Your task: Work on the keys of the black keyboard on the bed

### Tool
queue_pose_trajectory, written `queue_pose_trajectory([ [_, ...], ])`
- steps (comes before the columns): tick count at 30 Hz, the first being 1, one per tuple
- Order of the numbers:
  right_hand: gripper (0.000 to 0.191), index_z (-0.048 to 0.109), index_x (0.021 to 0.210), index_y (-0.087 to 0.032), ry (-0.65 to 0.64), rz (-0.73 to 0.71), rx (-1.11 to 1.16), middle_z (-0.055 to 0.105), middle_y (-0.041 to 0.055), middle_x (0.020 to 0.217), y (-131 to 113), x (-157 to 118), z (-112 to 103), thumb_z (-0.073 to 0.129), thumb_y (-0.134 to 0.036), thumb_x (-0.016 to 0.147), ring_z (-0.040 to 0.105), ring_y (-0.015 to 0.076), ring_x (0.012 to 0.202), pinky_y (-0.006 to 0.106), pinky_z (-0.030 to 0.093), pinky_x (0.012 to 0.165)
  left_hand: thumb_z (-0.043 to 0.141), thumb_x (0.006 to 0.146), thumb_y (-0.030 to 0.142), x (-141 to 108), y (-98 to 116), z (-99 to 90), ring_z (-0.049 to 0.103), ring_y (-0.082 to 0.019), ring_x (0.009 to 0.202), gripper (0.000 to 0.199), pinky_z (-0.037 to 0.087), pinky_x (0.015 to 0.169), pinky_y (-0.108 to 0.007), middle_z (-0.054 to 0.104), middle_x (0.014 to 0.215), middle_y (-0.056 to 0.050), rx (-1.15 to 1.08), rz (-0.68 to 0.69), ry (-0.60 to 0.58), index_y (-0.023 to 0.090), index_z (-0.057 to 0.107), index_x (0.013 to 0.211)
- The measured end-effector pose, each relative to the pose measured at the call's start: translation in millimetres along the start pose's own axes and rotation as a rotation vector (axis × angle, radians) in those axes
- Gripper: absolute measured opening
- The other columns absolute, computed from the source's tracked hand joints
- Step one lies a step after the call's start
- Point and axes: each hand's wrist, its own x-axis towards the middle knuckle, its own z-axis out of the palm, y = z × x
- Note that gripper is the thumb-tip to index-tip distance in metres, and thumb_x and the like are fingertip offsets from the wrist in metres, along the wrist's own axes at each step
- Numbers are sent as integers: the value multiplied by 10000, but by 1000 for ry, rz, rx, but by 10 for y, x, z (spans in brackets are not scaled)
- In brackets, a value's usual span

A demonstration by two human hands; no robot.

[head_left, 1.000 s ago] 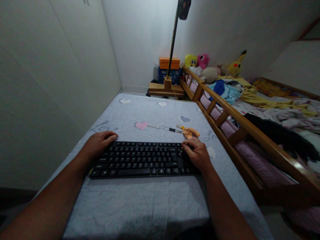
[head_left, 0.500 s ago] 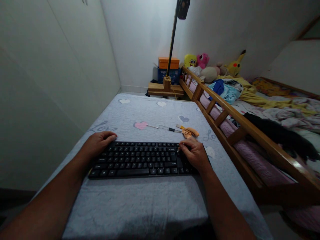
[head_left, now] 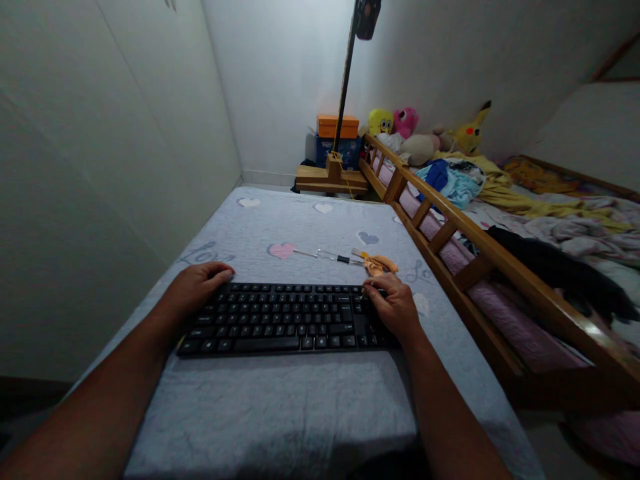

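A black keyboard (head_left: pixel 280 317) lies flat on a pale bedspread with its keys up. My left hand (head_left: pixel 196 287) is closed around its far left corner, the thumb along the back edge. Over the upper right keys, my right hand (head_left: pixel 395 303) pinches with thumb and forefinger; whatever is between the fingertips is too small and dark to make out. Just behind that hand lies a crumpled orange cloth (head_left: pixel 383 265), with a flat yellowish-tipped tool (head_left: pixel 360 254) against it. Left of the cloth is a thin wire tool (head_left: pixel 343 259) with a black grip.
The light bedspread (head_left: pixel 280 407) has heart prints. Along the right runs a wooden bed rail (head_left: pixel 450 217), with rumpled bedding and plush toys (head_left: pixel 406 121) beyond. At the back stand a wooden stand base (head_left: pixel 331 177), an orange box (head_left: pixel 337 125) and a dark pole (head_left: pixel 345 87).
My right hand has shifted slightly right across the keyboard, still pinched. My left hand, the keyboard and the tools have stayed in place.
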Motion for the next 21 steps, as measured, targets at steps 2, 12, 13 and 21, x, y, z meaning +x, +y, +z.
queue_pose_trajectory([
  [2, 173, 734, 830, -221, 11, 5, -11, 681, 59, 809, 8, 3, 5, 577, -262, 890, 630, 235, 832, 377, 472, 796, 503, 805, 548, 7, -18, 6, 670, -249, 928, 453, 452, 838, -312, 761, 953, -39, -9, -7, 3, 186, 703, 991],
  [12, 151, 720, 801, -235, -4, 2, 7, 703, 48, 812, 26, -8, -6, 589, -243, 876, 645, 227, 837, 372, 475, 811, 512, 793, 545, 10, -4, -8, 675, -252, 911, 450, 461, 827, -309, 763, 930, -34, -7, -13, -8, 185, 707, 978],
  [13, 150, 717, 795, -236, -15, 4, 13, 707, 45, 812, 29, -10, -7, 592, -245, 877, 648, 224, 835, 370, 475, 818, 512, 791, 546, 11, -5, -9, 676, -253, 912, 448, 461, 827, -308, 763, 926, -32, 0, -10, -6, 187, 708, 973],
  [21, 159, 716, 802, -228, -29, 2, 8, 706, 52, 814, 44, -11, -5, 586, -260, 888, 644, 227, 841, 369, 476, 812, 509, 789, 551, 9, -24, -1, 671, -259, 937, 451, 457, 849, -317, 764, 955, -42, -3, -2, 8, 193, 712, 974],
])
